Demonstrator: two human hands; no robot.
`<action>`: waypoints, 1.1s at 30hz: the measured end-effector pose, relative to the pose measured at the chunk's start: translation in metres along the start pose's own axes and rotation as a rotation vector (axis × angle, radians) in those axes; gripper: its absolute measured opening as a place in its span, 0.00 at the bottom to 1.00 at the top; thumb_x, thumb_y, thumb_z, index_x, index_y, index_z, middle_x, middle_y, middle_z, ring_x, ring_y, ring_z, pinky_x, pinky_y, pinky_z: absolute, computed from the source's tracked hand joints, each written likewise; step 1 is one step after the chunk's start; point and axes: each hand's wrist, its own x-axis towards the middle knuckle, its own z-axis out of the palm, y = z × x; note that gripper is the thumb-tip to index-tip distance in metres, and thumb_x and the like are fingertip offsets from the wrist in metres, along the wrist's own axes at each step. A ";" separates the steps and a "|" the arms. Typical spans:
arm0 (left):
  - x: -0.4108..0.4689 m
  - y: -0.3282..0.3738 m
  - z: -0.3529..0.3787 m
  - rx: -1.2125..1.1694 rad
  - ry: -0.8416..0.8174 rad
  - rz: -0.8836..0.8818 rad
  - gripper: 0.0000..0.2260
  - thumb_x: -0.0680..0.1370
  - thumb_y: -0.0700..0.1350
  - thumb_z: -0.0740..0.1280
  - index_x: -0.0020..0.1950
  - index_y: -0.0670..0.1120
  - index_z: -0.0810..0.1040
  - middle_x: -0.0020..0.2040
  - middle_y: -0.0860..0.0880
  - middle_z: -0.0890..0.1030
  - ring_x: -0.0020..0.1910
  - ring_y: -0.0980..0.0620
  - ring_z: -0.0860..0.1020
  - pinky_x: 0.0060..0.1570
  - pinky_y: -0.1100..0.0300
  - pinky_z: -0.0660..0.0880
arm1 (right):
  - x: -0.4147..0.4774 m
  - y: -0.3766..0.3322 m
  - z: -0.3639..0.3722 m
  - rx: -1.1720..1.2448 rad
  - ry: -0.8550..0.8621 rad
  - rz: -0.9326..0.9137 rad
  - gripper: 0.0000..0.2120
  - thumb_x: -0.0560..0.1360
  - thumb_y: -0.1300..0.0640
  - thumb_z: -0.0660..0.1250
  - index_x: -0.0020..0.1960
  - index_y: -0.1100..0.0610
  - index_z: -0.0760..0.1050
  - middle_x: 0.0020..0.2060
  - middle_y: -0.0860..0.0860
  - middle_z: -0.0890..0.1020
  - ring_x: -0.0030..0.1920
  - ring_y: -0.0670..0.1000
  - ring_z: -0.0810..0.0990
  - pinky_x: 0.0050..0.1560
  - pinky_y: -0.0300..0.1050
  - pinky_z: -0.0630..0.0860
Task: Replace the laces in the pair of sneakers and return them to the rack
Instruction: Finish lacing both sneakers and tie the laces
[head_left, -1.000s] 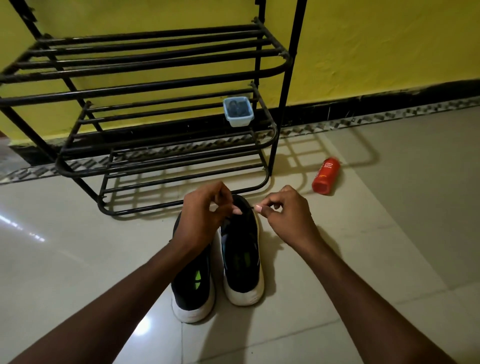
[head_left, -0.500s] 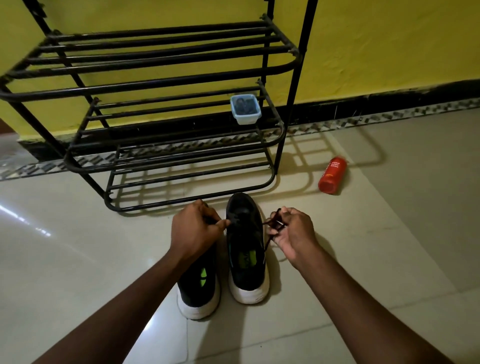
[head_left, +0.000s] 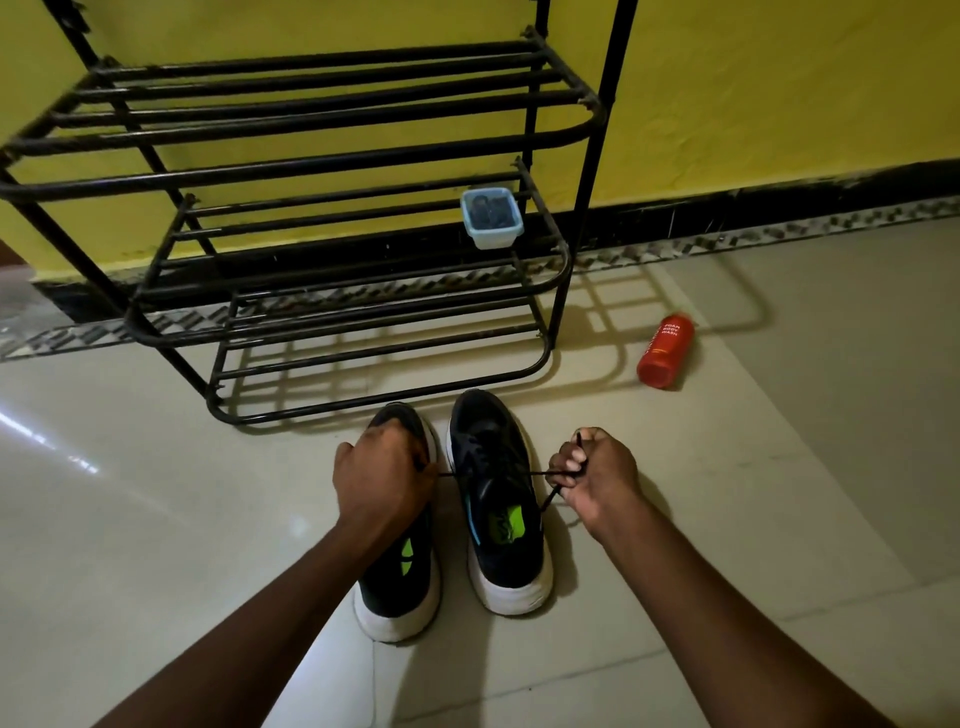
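Note:
Two black sneakers with white soles stand side by side on the tiled floor, toes toward the rack. The right sneaker (head_left: 501, 499) has a thin black lace (head_left: 540, 474) stretched sideways across its upper. My left hand (head_left: 382, 480) is closed on the lace's left end and hovers over the left sneaker (head_left: 402, 587), hiding its front. On the right sneaker's right side, my right hand (head_left: 597, 475) grips the other end, a short tip sticking up from the fist. The black metal shoe rack (head_left: 322, 176) stands just beyond the toes.
A small clear plastic tub (head_left: 491, 217) with dark contents sits on the rack's middle shelf, at the right. A red bottle (head_left: 665, 349) lies on the floor right of the rack. A yellow wall with a black skirting runs behind.
Both hands came down from the toe end and moved apart, pulling the lace taut across the right sneaker. The camera has shifted slightly.

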 end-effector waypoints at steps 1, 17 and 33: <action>-0.001 -0.002 0.001 0.002 -0.003 -0.002 0.07 0.75 0.52 0.73 0.43 0.49 0.83 0.44 0.50 0.81 0.46 0.48 0.79 0.54 0.52 0.69 | 0.001 0.000 -0.001 -0.016 0.016 -0.009 0.15 0.77 0.66 0.47 0.34 0.54 0.61 0.20 0.48 0.62 0.19 0.46 0.59 0.25 0.35 0.51; -0.010 -0.005 0.002 -0.025 0.008 0.082 0.07 0.75 0.52 0.72 0.43 0.49 0.82 0.48 0.51 0.76 0.49 0.49 0.76 0.49 0.54 0.66 | -0.003 -0.003 -0.005 -0.501 -0.130 -0.112 0.13 0.77 0.67 0.53 0.36 0.56 0.66 0.22 0.48 0.60 0.22 0.46 0.57 0.27 0.34 0.52; -0.019 0.039 -0.023 -1.117 -0.279 0.116 0.15 0.84 0.43 0.63 0.43 0.34 0.79 0.47 0.45 0.87 0.51 0.52 0.84 0.51 0.64 0.78 | -0.045 -0.046 0.000 -1.171 -0.517 -0.549 0.09 0.77 0.62 0.70 0.40 0.59 0.84 0.51 0.51 0.84 0.54 0.46 0.82 0.52 0.36 0.74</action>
